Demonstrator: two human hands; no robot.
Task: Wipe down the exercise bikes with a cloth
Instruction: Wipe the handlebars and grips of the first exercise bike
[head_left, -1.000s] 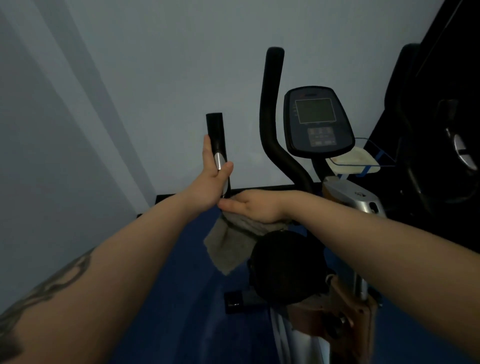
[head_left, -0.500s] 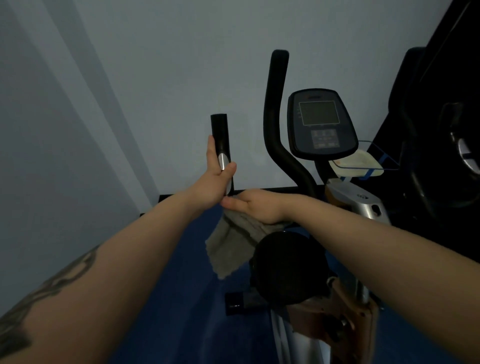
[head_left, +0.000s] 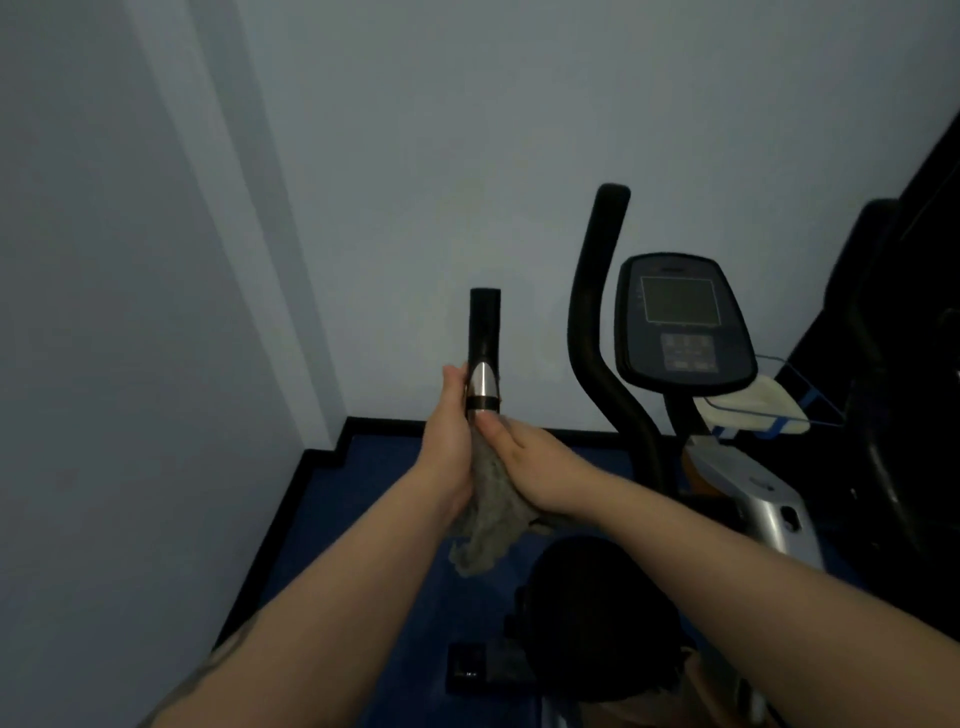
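An exercise bike stands before me with a black left handlebar (head_left: 485, 332) that has a silver sensor band, a taller curved right handlebar (head_left: 592, 317) and a dark console (head_left: 681, 322). My left hand (head_left: 451, 436) grips the left handlebar just below the silver band. My right hand (head_left: 530, 467) presses a grey cloth (head_left: 488, 525) against the bar under that grip, fingers nearly straight. The cloth hangs down between both wrists. The black saddle (head_left: 592, 613) sits below my right forearm.
Pale walls meet in a corner at the left. Blue floor (head_left: 384, 519) with a black skirting lies below. A white folded item in a wire holder (head_left: 753, 410) sits right of the console. Dark gym equipment (head_left: 904, 364) fills the right edge.
My left hand slid a little down the handlebar, so the silver band now shows above it. My right hand with the cloth moved closer under it. The camera tilted, shifting the bike lower and rightward.
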